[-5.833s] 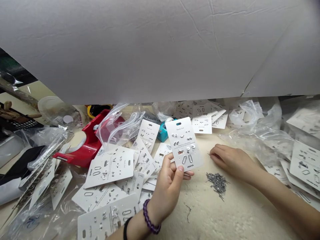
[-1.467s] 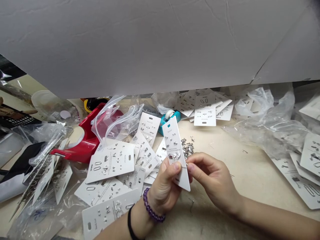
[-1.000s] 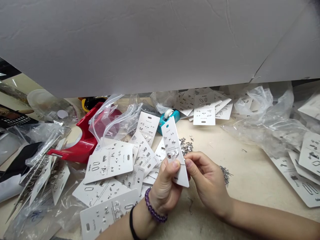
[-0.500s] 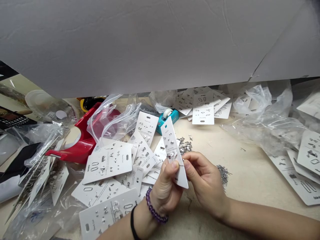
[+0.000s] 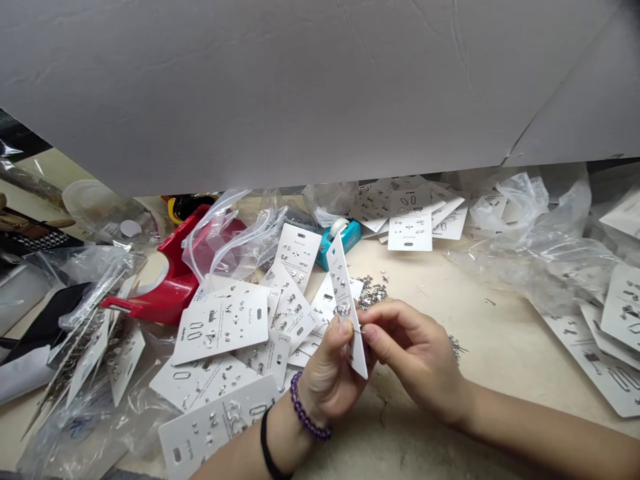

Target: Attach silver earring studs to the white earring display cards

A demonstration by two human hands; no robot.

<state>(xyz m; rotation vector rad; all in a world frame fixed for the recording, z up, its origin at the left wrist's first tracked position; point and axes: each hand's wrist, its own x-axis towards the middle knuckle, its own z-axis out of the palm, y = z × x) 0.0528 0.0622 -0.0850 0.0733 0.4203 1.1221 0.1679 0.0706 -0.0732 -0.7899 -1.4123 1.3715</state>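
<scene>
My left hand [image 5: 327,380], with a purple bead bracelet and a black band on the wrist, grips a white earring card [image 5: 345,300] and holds it nearly edge-on, upright above the table. My right hand [image 5: 417,357] pinches at the card's right edge, fingers closed on something too small to make out, likely an earring pin. A scatter of small silver metal pieces [image 5: 373,291] lies just behind the card, and another small heap [image 5: 456,347] shows behind my right hand.
Many white earring cards [image 5: 223,325] lie piled to the left, with more at the back [image 5: 410,233] and far right [image 5: 607,357]. A red tape dispenser [image 5: 167,290], a teal tape holder [image 5: 340,237] and crumpled clear plastic bags [image 5: 530,247] sit around. A large white sheet [image 5: 320,87] overhangs the table.
The card has turned from facing me to nearly edge-on. My right hand came from the table to the card's edge and stays pinched there.
</scene>
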